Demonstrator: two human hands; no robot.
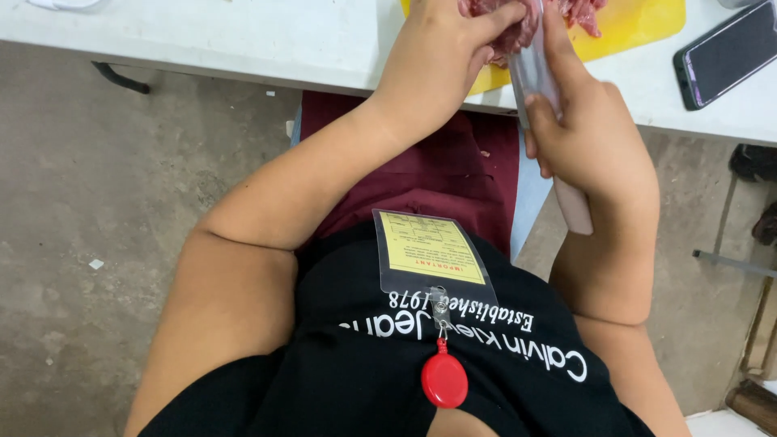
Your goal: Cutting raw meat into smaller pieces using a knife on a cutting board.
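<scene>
Top centre of the frame: raw red meat [518,20] on a yellow cutting board [639,24], at the near edge of a white table [243,40]. Meat mostly cut off by the upper border; full size and shape not readable.

Left hand [441,57], just left of the meat: fingers curled, fingertips pressed onto the meat's near left side, pinning it down. Right hand [587,133], lower and to the right: closed around a pale knife handle [573,206], which pokes out below the palm, index finger stretched along the blade's back.

Knife blade [530,69]: long axis running up the frame, from the right hand toward the meat, slightly tilted left, tip lost among the meat and the left fingertips. Meat thus directly above both hands in the frame, left hand already on it, right hand further off, joined to it only by the blade. Blade right beside the left fingertips; whether touching, cannot tell.

Right of the board, a dark phone [724,53] lying flat on the table, partly cut off at the frame's edge. Lower centre: a clear badge holder with a yellow card [433,251] and a red round tag [444,379] hanging against a black shirt, over a dark red apron [429,174].
</scene>
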